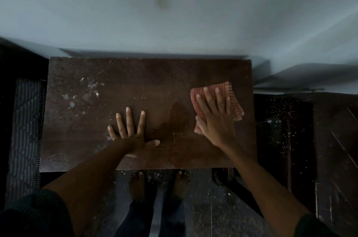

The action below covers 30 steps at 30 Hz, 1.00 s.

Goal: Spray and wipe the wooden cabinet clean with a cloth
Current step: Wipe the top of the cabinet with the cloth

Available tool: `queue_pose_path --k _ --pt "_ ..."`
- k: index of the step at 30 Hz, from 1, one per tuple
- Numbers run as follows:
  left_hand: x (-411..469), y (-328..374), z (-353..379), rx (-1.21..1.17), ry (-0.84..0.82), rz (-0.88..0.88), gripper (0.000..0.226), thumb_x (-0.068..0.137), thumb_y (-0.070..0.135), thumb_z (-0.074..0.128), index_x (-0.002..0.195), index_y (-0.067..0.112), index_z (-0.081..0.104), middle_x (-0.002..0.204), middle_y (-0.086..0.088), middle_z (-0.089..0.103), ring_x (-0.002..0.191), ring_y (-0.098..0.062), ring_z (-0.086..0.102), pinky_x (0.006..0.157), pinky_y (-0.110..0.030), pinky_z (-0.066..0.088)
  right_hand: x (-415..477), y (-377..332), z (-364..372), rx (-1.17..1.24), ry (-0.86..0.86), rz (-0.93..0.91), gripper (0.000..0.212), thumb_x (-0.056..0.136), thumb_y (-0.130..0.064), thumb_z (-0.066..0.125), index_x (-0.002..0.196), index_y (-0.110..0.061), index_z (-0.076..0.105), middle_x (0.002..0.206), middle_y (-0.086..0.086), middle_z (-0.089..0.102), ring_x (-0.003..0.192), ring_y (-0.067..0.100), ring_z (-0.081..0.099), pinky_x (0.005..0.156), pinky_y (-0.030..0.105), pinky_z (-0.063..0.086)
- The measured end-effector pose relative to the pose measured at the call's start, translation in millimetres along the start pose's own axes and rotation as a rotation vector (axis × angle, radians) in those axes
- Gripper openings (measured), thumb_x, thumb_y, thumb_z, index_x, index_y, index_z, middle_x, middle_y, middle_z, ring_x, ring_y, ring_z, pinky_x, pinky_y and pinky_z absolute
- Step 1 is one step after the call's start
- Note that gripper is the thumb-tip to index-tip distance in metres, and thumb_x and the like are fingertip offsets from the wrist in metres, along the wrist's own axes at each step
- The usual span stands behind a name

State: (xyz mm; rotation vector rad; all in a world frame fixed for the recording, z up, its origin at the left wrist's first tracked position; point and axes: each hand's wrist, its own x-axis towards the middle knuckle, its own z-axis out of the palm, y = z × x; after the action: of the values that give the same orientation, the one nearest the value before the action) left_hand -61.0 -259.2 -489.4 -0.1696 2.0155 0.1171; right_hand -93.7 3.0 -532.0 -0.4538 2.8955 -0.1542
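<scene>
Right now I am pressing my right hand (215,118) flat, fingers spread, on the red checked cloth (235,101) at about three o'clock on the wooden cabinet (135,74) top. My left hand (131,132) is bracing open-palmed near six o'clock, holding nothing. The cloth looks soft, light and likely to bunch, so I am judging a flat-palm grip best. White specks (85,91) are lying toward ten o'clock.

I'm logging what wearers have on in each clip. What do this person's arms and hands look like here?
Both forearms are bare. The left hand and right hand wear no gloves; no rings, watch or bracelets show in this dim view. Dark short sleeves, the left faintly ribbed or striped, end near the elbows at the bottom corners.
</scene>
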Motion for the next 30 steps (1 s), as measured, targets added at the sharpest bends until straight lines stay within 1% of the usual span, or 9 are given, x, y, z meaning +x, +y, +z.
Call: queue_pose_path --k 2,5,8,12,14,20,24,26,30 --pt "2 0 2 0.01 0.026 -0.006 0.105 0.071 0.084 0.031 0.135 0.035 -0.037 0.14 -0.009 -0.051 0.133 -0.038 -0.039 0.11 -0.063 -0.01 -26 12 6 0.002 -0.004 0.017 0.065 0.09 -0.051 0.031 0.149 -0.025 0.019 0.158 0.006 0.013 0.145 0.032 0.004 0.114 0.058 0.01" --pt "3 1 3 0.009 0.048 -0.007 0.106 0.069 0.085 0.03 0.136 0.036 -0.036 0.141 -0.008 -0.05 0.134 -0.038 -0.038 0.11 -0.063 -0.009 -28 33 3 0.002 -0.002 0.175 0.066 0.089 -0.053 0.028 0.149 -0.027 0.019 0.158 0.005 0.01 0.145 0.033 0.004 0.115 0.056 0.006" --pt "2 -1 -1 0.002 -0.008 0.015 0.105 0.072 0.083 0.031 0.133 0.036 -0.039 0.137 -0.008 -0.054 0.13 -0.038 -0.042 0.108 -0.063 -0.012 3 38 -11 0.034 0.032 0.376 0.069 0.085 -0.05 0.025 0.148 -0.024 0.023 0.158 0.008 0.012 0.144 0.036 0.006 0.114 0.055 0.004" --pt "3 -3 -1 -0.016 -0.02 0.034 0.105 0.073 0.083 0.032 0.133 0.036 -0.04 0.132 -0.008 -0.059 0.127 -0.038 -0.046 0.108 -0.064 -0.014 58 32 -23 0.087 0.052 0.613 0.068 0.084 -0.045 0.024 0.15 -0.027 0.016 0.159 0.004 0.006 0.145 0.036 0.0 0.114 0.057 0.002" --pt "0 -3 -2 -0.017 -0.007 0.045 0.105 0.074 0.081 0.034 0.133 0.036 -0.04 0.134 -0.009 -0.057 0.127 -0.038 -0.046 0.108 -0.064 -0.014 79 15 -25 0.093 0.044 0.589 0.069 0.083 -0.044 0.025 0.15 -0.028 0.016 0.159 0.004 0.005 0.144 0.037 0.0 0.114 0.059 0.0" --pt "-5 -1 4 -0.059 0.075 0.048 0.104 0.075 0.079 0.036 0.135 0.037 -0.037 0.139 -0.007 -0.053 0.129 -0.036 -0.045 0.109 -0.063 -0.016 77 -61 -10 0.033 0.006 0.134 0.068 0.085 -0.047 0.031 0.149 -0.029 0.017 0.159 0.002 0.007 0.145 0.035 0.0 0.112 0.056 -0.004" --pt "-6 0 2 -0.058 0.066 0.043 0.104 0.075 0.079 0.037 0.136 0.036 -0.036 0.139 -0.007 -0.052 0.129 -0.036 -0.044 0.109 -0.064 -0.013 28 -49 0 -0.001 -0.055 -0.051 0.066 0.086 -0.047 0.025 0.148 -0.03 0.011 0.159 0.001 0.005 0.145 0.03 -0.003 0.115 0.056 0.002" --pt "-6 -1 1 -0.06 0.06 0.044 0.105 0.075 0.079 0.037 0.137 0.035 -0.036 0.138 -0.007 -0.053 0.129 -0.036 -0.045 0.109 -0.064 -0.013 7 -26 2 -0.025 -0.066 -0.055 0.068 0.085 -0.048 0.026 0.147 -0.032 0.006 0.158 -0.001 0.001 0.145 0.029 -0.003 0.114 0.055 -0.001" --pt "-6 -1 -1 -0.076 0.032 0.054 0.104 0.077 0.077 0.037 0.135 0.035 -0.038 0.135 -0.007 -0.056 0.126 -0.035 -0.048 0.108 -0.064 -0.015 11 3 -11 -0.01 -0.046 0.152 0.067 0.084 -0.044 0.025 0.148 -0.029 0.014 0.158 0.001 0.004 0.145 0.033 0.002 0.113 0.055 0.001"
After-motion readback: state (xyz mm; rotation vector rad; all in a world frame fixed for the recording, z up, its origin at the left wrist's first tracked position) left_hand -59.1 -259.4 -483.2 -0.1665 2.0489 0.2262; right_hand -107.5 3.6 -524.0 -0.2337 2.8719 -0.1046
